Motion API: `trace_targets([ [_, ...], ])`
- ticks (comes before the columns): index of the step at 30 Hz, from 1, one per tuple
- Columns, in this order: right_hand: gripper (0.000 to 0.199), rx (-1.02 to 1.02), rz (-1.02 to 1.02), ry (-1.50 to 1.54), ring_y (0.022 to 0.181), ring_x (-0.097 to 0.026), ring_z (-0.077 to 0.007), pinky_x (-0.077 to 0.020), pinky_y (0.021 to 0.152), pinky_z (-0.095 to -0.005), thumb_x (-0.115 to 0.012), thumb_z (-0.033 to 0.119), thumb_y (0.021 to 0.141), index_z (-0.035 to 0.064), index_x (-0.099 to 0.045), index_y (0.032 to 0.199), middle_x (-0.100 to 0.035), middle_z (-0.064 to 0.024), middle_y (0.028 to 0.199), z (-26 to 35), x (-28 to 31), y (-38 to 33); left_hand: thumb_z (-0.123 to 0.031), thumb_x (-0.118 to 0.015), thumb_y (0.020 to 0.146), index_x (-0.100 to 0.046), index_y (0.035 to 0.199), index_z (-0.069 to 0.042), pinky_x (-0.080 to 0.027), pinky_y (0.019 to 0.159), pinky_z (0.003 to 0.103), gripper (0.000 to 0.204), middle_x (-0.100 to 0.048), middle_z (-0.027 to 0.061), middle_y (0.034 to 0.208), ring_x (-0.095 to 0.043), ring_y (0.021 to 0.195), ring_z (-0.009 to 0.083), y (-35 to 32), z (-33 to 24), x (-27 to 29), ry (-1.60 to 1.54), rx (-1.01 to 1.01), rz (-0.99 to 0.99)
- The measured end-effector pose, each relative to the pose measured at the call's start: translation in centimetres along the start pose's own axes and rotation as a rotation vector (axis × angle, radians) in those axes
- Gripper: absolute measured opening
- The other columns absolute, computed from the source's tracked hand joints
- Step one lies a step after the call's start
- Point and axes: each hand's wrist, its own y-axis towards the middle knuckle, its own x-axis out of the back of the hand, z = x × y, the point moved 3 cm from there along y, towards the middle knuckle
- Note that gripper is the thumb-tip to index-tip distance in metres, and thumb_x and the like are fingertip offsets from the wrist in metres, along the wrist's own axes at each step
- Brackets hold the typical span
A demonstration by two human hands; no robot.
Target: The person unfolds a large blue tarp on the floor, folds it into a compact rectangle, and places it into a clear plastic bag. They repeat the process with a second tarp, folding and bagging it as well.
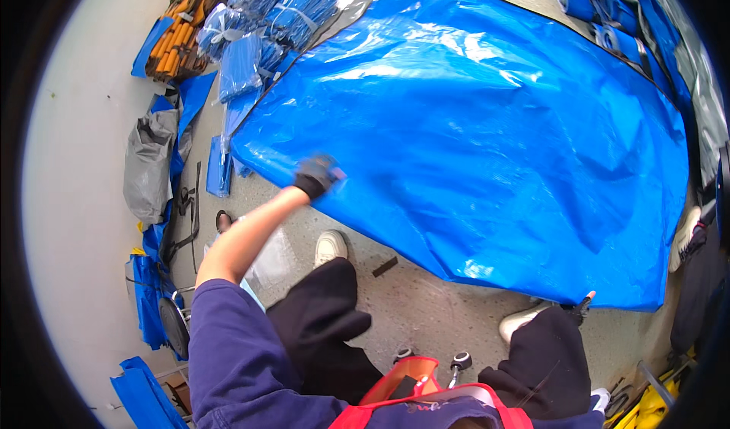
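Note:
A large blue tarp (pixel 456 148) with a dark edging lies spread over the floor, wrinkled and shiny. My left hand (pixel 318 177), in a dark glove with bare fingertips, is over the tarp's near left edge. Motion smears its fingers, and I cannot tell whether it touches the sheet. Beside my knee at the near right edge is my right hand (pixel 584 307), also gloved. One bare fingertip stretches out onto the tarp's border; most of that hand is hidden behind the knee.
Bagged blue bundles (pixel 266 26) and stacked orange rolls (pixel 179 45) lie at the far left, near a grey folded sheet (pixel 150 163) along the wall. Blue rolls (pixel 608 11) lie far right. Another person's shoe (pixel 684 239) stands by the tarp's right edge. Yellow material (pixel 650 410) is near right.

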Motion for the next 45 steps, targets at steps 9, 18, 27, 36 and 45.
trace_targets([
  [9,0.089,0.450,-0.521,-0.450,0.095,-0.061,-0.0347,-0.0533,0.073,-0.0527,-0.074,0.044,0.075,0.0117,-0.023,0.140,-0.051,-0.0178,0.125,3.8,-6.3,-9.7,-0.049,-0.061,0.080,-0.044,0.132,-0.004,-0.039,0.099,0.043,0.072,-0.051,0.0249,0.127,-0.052,0.113,0.0408,-0.1,38.3,2.4,-0.012,0.947,-0.350],
  [18,0.097,0.055,-0.633,-2.094,0.140,-0.007,-0.0407,-0.0203,0.105,-0.0639,-0.055,0.076,0.068,0.0324,-0.018,0.147,0.000,-0.0151,0.154,2.0,-15.7,-15.3,-0.037,-0.054,0.090,-0.063,0.083,-0.002,-0.045,0.062,0.045,0.037,-0.062,0.0213,0.073,-0.060,0.069,0.0388,-25.3,42.0,-1.5,-0.038,0.655,-0.158],
  [27,0.079,0.511,-0.288,-2.143,0.134,-0.020,-0.0438,-0.0203,0.108,-0.0508,-0.051,0.069,0.076,0.0165,-0.045,0.135,-0.023,-0.0224,0.147,-0.5,-16.3,-14.7,-0.030,-0.053,0.090,-0.059,0.113,-0.005,-0.047,0.078,0.046,0.035,-0.062,0.0195,0.100,-0.059,0.092,0.0346,-21.6,41.7,-5.9,0.329,0.810,-0.280],
  [36,0.092,0.260,-0.451,-0.302,0.125,-0.043,-0.0370,-0.0401,0.100,-0.0466,-0.057,0.064,0.078,0.0012,-0.031,0.139,-0.034,-0.0228,0.142,0.4,-3.0,-10.2,-0.050,-0.044,0.090,-0.042,0.136,-0.007,-0.016,0.107,0.061,0.063,-0.035,0.0208,0.142,-0.030,0.132,0.0426,0.7,-9.7,-6.0,0.276,-0.825,0.008],
  [45,0.073,0.881,0.920,-0.178,0.107,-0.055,-0.0214,-0.0447,0.095,-0.0340,-0.065,0.043,0.084,0.0044,-0.035,0.138,-0.055,-0.0126,0.120,14.3,-18.4,-22.2,-0.067,-0.051,0.077,-0.011,0.148,-0.013,-0.007,0.104,0.068,0.098,-0.005,0.0175,0.154,-0.005,0.140,0.0434,4.0,-17.6,-15.6,0.331,-0.315,0.362],
])
